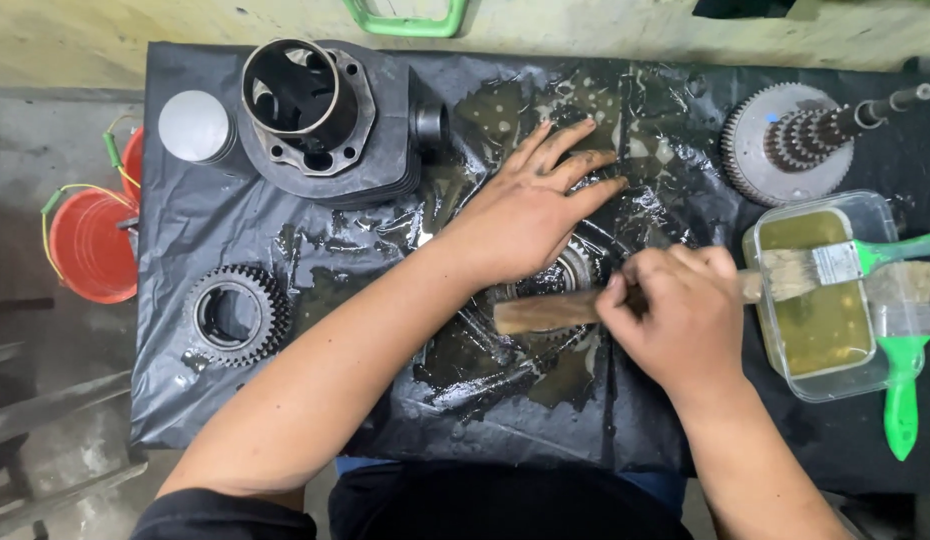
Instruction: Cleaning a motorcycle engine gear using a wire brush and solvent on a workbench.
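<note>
Landmark: the round metal part lying in the oily puddle at the middle of the black-sheeted surface.

Left hand: released, fingers spread flat, palm pressing down on the upper half of the part. It covers most of it; only a bright rim shows at its lower right edge, so the part's kind is uncertain, possibly a bearing or hub.

Right hand: clenched around a wooden handle, just right of and below the part. The handle's long axis runs nearly level, left to right, its free end poking out left, crossing under the left palm and over the part's lower edge. Its working end is hidden inside the fist.

Right of the part: clear tub of yellowish fluid with a green-handled brush across it. Up-left of it: finned cylinder.
</note>
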